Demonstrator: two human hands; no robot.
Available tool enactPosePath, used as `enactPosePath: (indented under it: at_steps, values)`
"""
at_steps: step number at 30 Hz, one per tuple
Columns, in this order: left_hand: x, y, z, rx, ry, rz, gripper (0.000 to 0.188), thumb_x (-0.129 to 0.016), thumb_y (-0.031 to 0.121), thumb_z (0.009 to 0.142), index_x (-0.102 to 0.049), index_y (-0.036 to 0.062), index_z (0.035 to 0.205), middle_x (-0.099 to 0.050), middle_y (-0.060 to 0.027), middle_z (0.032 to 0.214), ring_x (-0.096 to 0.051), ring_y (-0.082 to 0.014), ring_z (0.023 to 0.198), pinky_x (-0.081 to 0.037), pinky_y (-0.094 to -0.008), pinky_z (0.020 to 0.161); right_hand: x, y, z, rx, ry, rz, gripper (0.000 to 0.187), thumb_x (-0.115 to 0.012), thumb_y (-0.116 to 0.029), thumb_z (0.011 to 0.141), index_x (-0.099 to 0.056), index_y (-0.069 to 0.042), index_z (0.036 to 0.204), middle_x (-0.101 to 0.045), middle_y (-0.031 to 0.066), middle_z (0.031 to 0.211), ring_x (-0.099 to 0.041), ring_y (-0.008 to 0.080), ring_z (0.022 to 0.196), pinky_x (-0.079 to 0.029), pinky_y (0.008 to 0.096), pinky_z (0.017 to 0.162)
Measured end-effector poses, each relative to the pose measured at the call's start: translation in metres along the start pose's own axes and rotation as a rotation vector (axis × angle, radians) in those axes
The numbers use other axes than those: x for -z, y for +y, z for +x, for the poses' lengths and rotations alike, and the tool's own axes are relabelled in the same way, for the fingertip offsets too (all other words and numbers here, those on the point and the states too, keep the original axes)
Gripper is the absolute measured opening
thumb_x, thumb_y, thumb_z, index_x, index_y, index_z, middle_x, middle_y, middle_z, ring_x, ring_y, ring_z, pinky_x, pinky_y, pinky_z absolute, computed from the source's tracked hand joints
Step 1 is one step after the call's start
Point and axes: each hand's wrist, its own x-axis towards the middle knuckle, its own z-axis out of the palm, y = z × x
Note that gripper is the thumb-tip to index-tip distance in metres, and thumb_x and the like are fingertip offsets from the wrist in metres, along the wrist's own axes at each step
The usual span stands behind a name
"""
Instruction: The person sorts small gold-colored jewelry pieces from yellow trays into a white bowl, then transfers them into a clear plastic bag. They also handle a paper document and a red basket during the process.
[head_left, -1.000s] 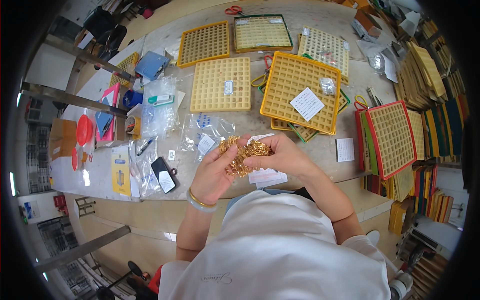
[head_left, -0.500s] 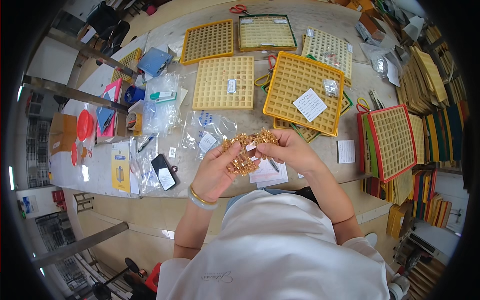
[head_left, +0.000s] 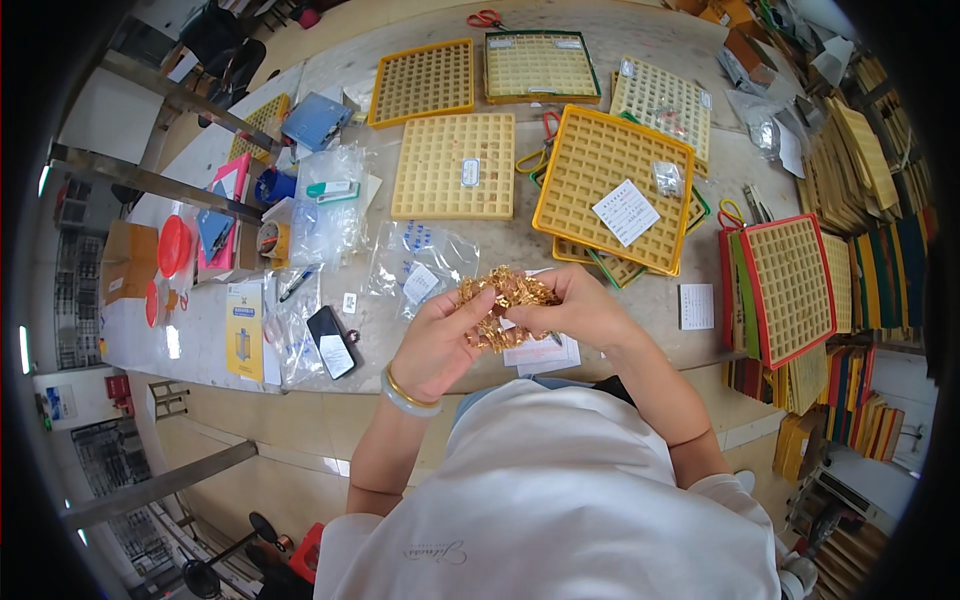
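A bunch of small shiny gold-coloured pieces (head_left: 508, 290), tangled like chains or strung jewellery parts, is held up between my two hands over the table's near edge. My left hand (head_left: 437, 340) grips its left side with the thumb on top; a gold bangle and a pale bangle circle that wrist. On the other side, my right hand (head_left: 588, 308) pinches the bunch between thumb and fingers. A small bit of white shows among the gold pieces. Beneath lie white paper slips (head_left: 545, 354), partly covered by the hands. Just behind is a clear plastic bag (head_left: 425, 262) with a white label.
Beyond my hands stand a cream grid tray (head_left: 453, 165) and a tilted yellow grid tray (head_left: 615, 185) stacked on others. A red-framed tray (head_left: 790, 290) leans at the right. To the left lie a phone (head_left: 331, 342), a yellow booklet (head_left: 244, 332) and clear bags (head_left: 325, 220).
My hands have come slightly closer together, and the gold bunch is gathered more compactly between them. The whole view has shifted a little.
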Motion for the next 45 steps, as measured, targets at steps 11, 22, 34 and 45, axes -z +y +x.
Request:
enactPosePath:
  at_steps: [11, 22, 34, 45]
  values:
    - [-0.004, 0.013, -0.005, -0.001, -0.025, -0.076, 0.037, -0.037, 0.022, 0.095, -0.042, -0.0026, 0.122, -0.044, -0.0203, 0.126, -0.045, -0.0334, 0.117, -0.04, -0.0446, 0.095, 0.025, -0.008, -0.012, 0.092, 0.214, 0.294, 0.012, -0.061, -0.02, 0.083, -0.06, -0.009, 0.08, -0.053, -0.0045, 0.062, -0.041, -0.0001, 0.052, -0.026, 0.0158, 0.044]
    - [-0.01, 0.007, 0.003, 0.112, -0.164, -0.343, 0.045, -0.028, 0.027, 0.095, -0.035, -0.0039, 0.128, -0.039, -0.0243, 0.13, -0.039, -0.0382, 0.12, -0.032, -0.0469, 0.101, 0.027, -0.006, -0.018, 0.133, 0.232, 0.351, 0.011, -0.061, -0.017, 0.083, -0.061, -0.007, 0.086, -0.056, -0.0041, 0.068, -0.04, 0.0002, 0.052, -0.027, 0.0164, 0.046]
    - [0.0, 0.007, -0.002, -0.033, -0.19, -0.304, 0.049, -0.033, 0.015, 0.089, -0.026, -0.0054, 0.133, -0.025, -0.0269, 0.137, -0.03, -0.0432, 0.125, -0.025, -0.0506, 0.104, 0.046, 0.011, -0.031, 0.018, 0.3, 0.186, 0.011, -0.061, -0.016, 0.083, -0.062, -0.006, 0.088, -0.062, -0.0008, 0.08, -0.043, 0.0009, 0.057, -0.034, 0.0166, 0.048]
    - [0.038, -0.069, 0.023, 0.238, 0.052, -0.335, 0.046, -0.03, 0.038, 0.095, -0.043, 0.0031, 0.122, -0.047, -0.0123, 0.123, -0.045, -0.0254, 0.115, -0.038, -0.0445, 0.095, -0.02, 0.028, 0.0, 0.024, 0.166, -1.103, 0.022, -0.06, -0.02, 0.076, -0.058, 0.001, 0.083, -0.064, 0.0127, 0.075, -0.062, 0.0253, 0.063, -0.048, 0.0357, 0.056]
